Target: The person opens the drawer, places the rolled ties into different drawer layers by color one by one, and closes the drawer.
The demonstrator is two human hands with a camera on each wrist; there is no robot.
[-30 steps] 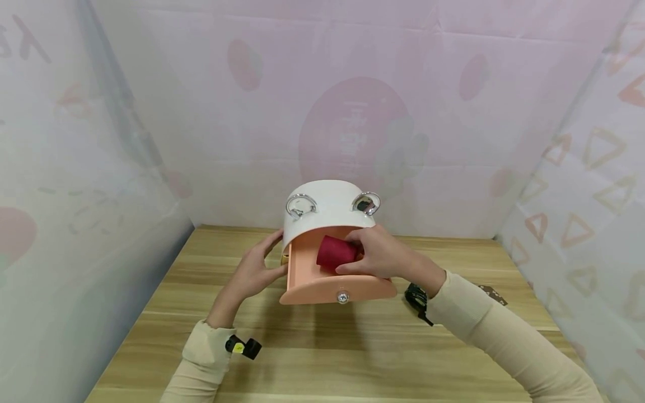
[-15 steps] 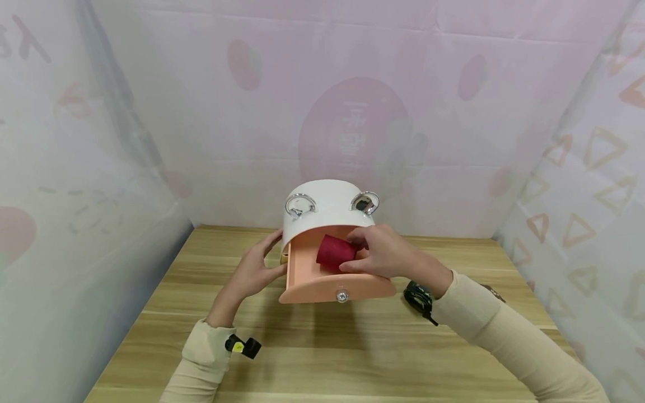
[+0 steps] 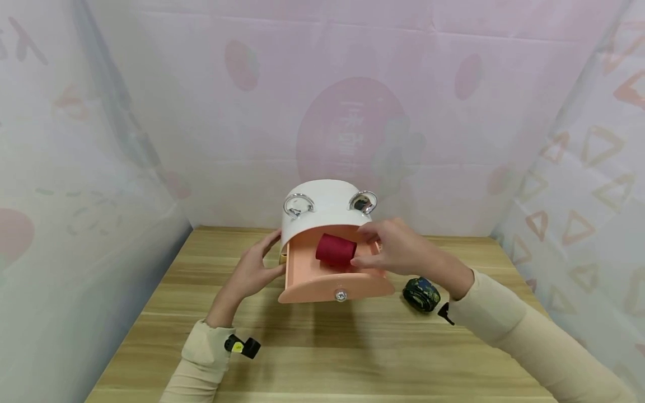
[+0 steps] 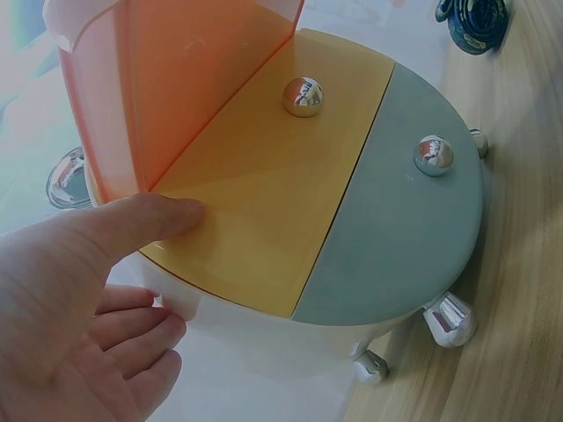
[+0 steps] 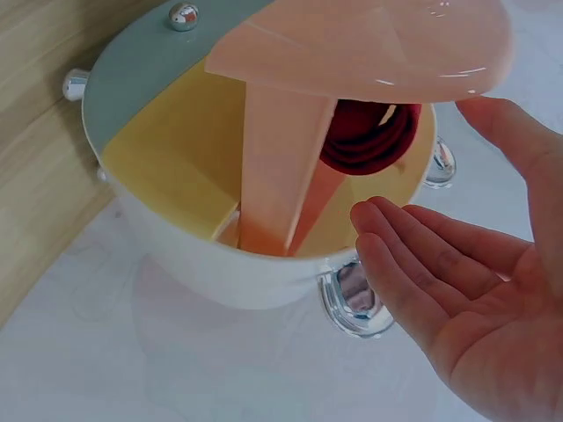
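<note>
The right hand (image 3: pixel 398 249) hovers at centre frame with fingers loose and spread, holding nothing; the red roll (image 3: pixel 336 249) lies just left of its fingertips, whether touching I cannot tell, its long axis running left-right in the pulled-out pink drawer (image 3: pixel 335 288); the left hand (image 3: pixel 254 271), fingers straight, rests against the white box (image 3: pixel 327 210) at the drawer's left edge; a dark roll (image 3: pixel 421 294) sits on the wooden table (image 3: pixel 322 347) lower right; open room lies toward the bottom of the frame.

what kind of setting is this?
Probably a staged recording booth, not a home: a wooden table walled on three sides by pale printed sheets, with only a small drawer box and a rolled belt on it.
</note>
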